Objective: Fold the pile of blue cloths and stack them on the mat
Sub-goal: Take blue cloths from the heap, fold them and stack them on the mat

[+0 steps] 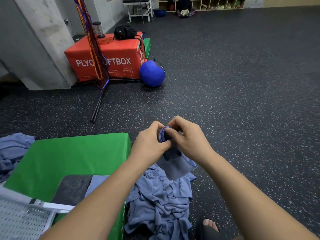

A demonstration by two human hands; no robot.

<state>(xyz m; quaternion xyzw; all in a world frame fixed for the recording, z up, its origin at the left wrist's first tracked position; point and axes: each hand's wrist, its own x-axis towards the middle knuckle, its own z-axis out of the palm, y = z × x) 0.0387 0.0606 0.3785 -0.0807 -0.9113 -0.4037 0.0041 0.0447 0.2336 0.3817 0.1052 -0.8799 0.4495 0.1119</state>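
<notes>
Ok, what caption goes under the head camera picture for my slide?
Left hand and right hand pinch a blue cloth above the crumpled pile, beside the green mat.

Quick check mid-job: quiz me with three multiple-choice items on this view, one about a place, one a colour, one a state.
1. Where does the loose pile lie relative to the mat? A on it. B on the floor beside it. C held above it.
2. The mat's colour? A green. B red. C yellow.
3. The hands? A both empty. B both grip one cloth. C only one grips.
Key: 1 B, it rests on speckled floor against the mat's side. 2 A, plainly green. 3 B, left hand and right hand pinch the same cloth.
</notes>
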